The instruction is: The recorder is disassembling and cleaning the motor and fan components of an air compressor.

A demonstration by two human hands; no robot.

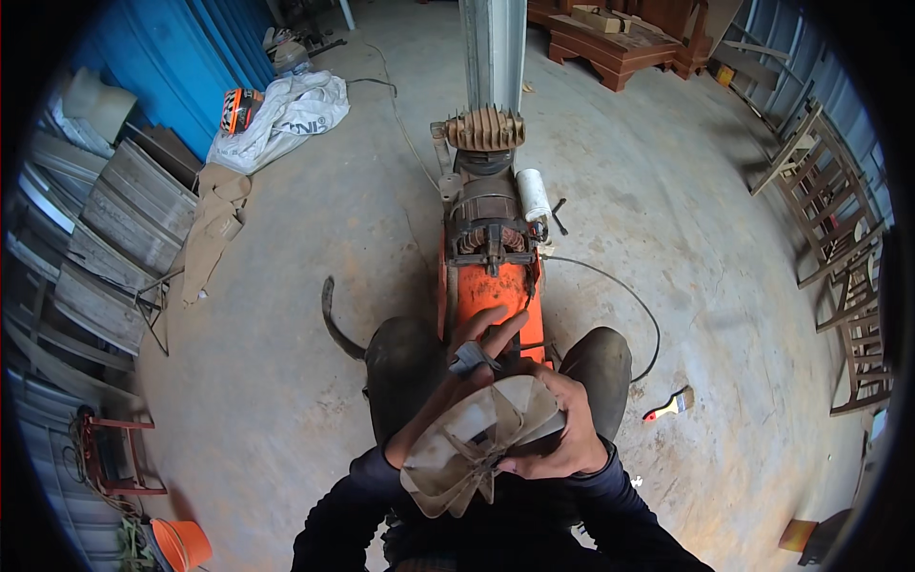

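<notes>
A dirty, translucent white plastic fan (457,443) with several blades is tilted over my lap. My right hand (567,434) grips its right side, thumb near the hub and fingers around the outer edge. Behind the fan's upper left is my left hand (467,353), partly hidden. A small grey piece of cloth (470,358) is held against its fingers, two of which reach forward. Just beyond both hands stands an air compressor with an orange tank (491,291). On top sit a motor (491,224) with exposed copper windings and a rusty finned cylinder head (484,129).
A paintbrush (670,405) lies on the concrete floor at right. A black cable (639,305) curves beside the compressor, and a dark hose piece (334,319) lies left. A metal post (494,52) rises behind. Wooden frames (829,191) lean right; an orange bucket (181,543) is lower left.
</notes>
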